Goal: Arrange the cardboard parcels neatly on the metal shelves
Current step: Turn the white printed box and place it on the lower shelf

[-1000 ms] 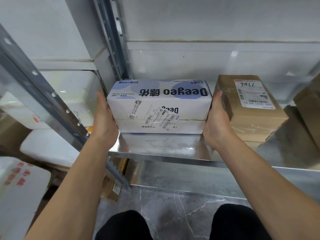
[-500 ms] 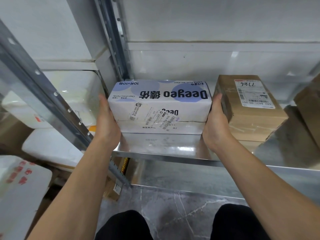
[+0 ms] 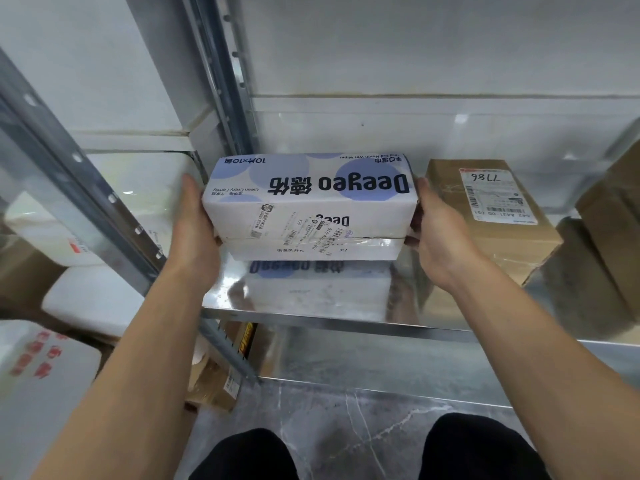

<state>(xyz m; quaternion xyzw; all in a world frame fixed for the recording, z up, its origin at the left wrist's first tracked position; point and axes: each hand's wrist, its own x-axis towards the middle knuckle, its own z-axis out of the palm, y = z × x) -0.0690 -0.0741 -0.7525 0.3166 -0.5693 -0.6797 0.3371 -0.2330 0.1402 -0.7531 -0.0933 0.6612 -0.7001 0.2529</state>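
Fingers (image 3: 217,240) of the left hand (image 3: 194,230) curl under the left end of the white box (image 3: 308,202). The right hand (image 3: 440,233) grips the other end, fingertips tucked at its lower edge. The box is at the left of the shelf (image 3: 311,306), set back from the front lip with bare metal before it; whether it rests or hangs just above, I cannot tell. Its left end is near the rear post (image 3: 221,81). The right hand fills the narrow gap to a brown parcel (image 3: 485,216); a second parcel (image 3: 616,209) stands farther right. Foam crates (image 3: 90,299) lie beyond the front post (image 3: 69,161).
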